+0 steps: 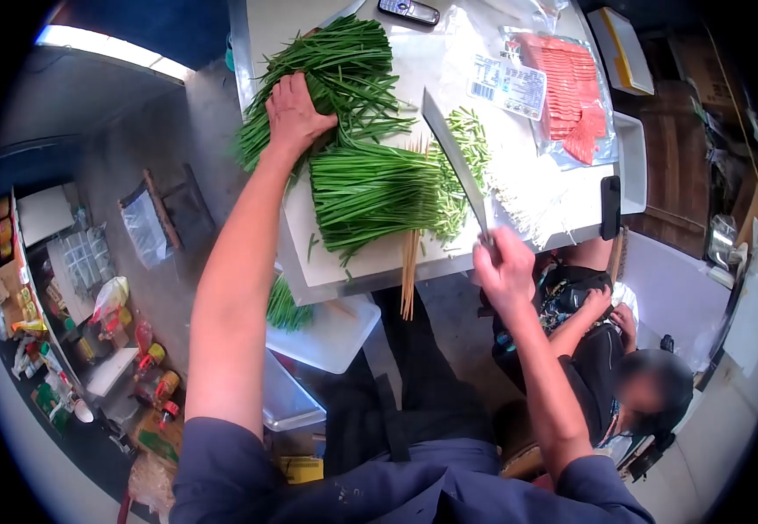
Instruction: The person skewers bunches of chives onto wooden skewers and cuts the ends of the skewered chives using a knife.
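My left hand rests on a large pile of long green chives, thumb spread away from the fingers; its fingertips press against the leaves. In my right hand is the handle of a long knife, its blade pointing up and away over the table. Left of the blade lies a neat row of chives, with thin wooden skewers across its right end, jutting past the table edge. Short cut pale-green stalks are beneath and beside the blade.
Sliced pink meat in plastic packs, white thin mushrooms and phones are on the table. A seated person is close at the right. Below are a white tray with greens and a stool.
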Demonstrator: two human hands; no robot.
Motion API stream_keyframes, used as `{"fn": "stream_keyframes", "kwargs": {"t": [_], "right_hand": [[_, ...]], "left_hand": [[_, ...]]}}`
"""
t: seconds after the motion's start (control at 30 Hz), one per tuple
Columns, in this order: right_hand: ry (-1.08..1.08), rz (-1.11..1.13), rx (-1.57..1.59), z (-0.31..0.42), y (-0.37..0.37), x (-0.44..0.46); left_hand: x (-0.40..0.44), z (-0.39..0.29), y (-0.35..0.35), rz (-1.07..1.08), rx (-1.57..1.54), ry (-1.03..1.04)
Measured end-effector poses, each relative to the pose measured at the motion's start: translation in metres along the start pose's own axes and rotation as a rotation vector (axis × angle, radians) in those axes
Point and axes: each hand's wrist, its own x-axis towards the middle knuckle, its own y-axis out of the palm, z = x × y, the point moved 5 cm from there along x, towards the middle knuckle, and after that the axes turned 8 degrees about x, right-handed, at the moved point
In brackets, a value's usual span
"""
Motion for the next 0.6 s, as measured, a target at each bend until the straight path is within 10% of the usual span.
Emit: {"fn": "stream_keyframes", "kwargs": {"t": [0.6], "right_hand": [[0.18, -0.004, -0.233, -0.089, 0.07, 0.087]], "left_hand": [[-0.02, 0.032, -0.035, 0.174, -0.689, -0.074]]}}
